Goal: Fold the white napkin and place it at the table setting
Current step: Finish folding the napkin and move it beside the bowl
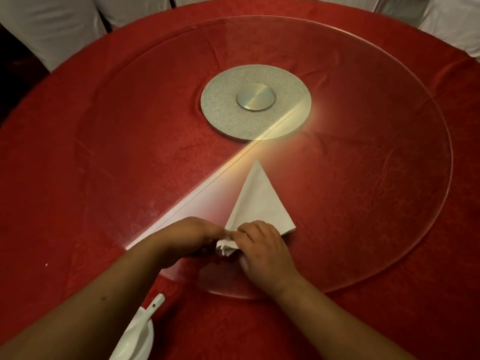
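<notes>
The white napkin (258,201) lies on the glass turntable, folded into a tall triangle whose tip points away from me. Its near end is bunched into a small wad between my hands. My left hand (189,235) pinches that bunched end from the left. My right hand (262,248) grips it from the right, fingers curled over the cloth. Both hands touch each other above the wad. The near corners of the napkin are hidden under my fingers.
A round glass turntable (389,229) covers most of the red tablecloth (52,190), with a grey metal hub (255,101) at its centre. A white bowl with a white spoon (140,331) stands at the near left edge. White-covered chairs (52,24) ring the far side.
</notes>
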The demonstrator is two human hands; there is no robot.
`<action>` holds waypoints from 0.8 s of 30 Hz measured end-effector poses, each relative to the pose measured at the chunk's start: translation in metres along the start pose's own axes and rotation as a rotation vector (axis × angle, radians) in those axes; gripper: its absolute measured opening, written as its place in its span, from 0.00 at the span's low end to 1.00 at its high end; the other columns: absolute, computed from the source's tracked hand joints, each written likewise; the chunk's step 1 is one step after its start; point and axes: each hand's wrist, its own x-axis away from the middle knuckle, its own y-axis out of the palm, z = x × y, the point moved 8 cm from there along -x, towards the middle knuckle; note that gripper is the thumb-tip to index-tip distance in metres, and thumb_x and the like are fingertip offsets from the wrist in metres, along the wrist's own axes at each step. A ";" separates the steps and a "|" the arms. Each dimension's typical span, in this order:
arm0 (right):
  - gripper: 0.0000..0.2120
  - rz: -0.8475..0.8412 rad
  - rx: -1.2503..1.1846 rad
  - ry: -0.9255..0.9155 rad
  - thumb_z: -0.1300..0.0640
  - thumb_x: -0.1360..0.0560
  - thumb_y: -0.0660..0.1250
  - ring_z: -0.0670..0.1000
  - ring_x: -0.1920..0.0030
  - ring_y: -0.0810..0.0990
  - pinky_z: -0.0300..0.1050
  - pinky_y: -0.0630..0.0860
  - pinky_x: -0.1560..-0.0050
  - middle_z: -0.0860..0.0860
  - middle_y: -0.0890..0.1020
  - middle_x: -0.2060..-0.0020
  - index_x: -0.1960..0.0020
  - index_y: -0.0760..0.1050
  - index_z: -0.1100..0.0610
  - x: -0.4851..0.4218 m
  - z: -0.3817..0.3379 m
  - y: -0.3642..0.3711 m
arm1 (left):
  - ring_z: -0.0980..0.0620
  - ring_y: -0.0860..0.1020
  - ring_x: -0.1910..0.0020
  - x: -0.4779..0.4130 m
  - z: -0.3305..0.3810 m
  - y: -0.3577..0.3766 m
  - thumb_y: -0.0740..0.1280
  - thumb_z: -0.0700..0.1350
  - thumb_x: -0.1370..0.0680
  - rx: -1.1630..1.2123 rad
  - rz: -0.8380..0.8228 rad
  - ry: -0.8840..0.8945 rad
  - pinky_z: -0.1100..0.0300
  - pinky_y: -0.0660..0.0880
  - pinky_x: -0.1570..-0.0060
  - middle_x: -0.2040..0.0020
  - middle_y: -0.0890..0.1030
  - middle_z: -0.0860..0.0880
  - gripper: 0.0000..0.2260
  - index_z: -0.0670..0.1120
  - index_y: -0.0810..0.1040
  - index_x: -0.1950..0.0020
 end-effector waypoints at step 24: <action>0.17 -0.251 0.135 0.348 0.45 0.17 0.54 0.60 0.50 0.79 0.49 0.68 0.58 0.57 0.80 0.49 0.44 0.72 0.57 -0.130 0.089 -0.006 | 0.52 0.78 0.46 -0.051 0.031 -0.014 0.67 0.64 0.27 -0.311 0.439 0.339 0.44 0.76 0.40 0.46 0.77 0.56 0.15 0.54 0.84 0.59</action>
